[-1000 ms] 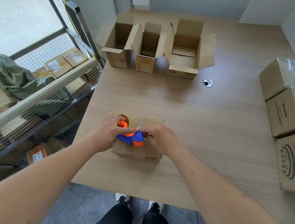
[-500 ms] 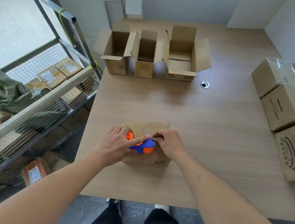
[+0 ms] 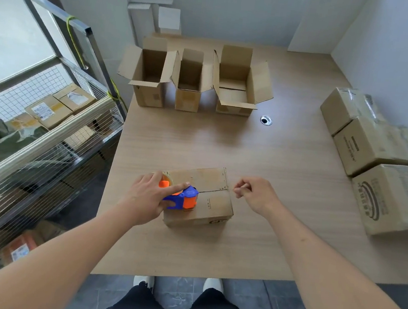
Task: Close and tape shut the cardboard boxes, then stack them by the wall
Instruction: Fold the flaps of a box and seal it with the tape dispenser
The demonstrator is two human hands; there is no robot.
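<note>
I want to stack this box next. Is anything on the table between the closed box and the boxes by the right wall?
Nothing visible: bare table lies between the closed box and the stacked boxes. The tape dispenser, held by the left hand, still sits on top.

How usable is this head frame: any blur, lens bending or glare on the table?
Head view: the closed box and tape dispenser under the left hand read sharp; the stacked boxes at the right edge smear and stretch; the metal rack bows with wide-angle distortion; soft window sheen whitens the table mid-way.
</note>
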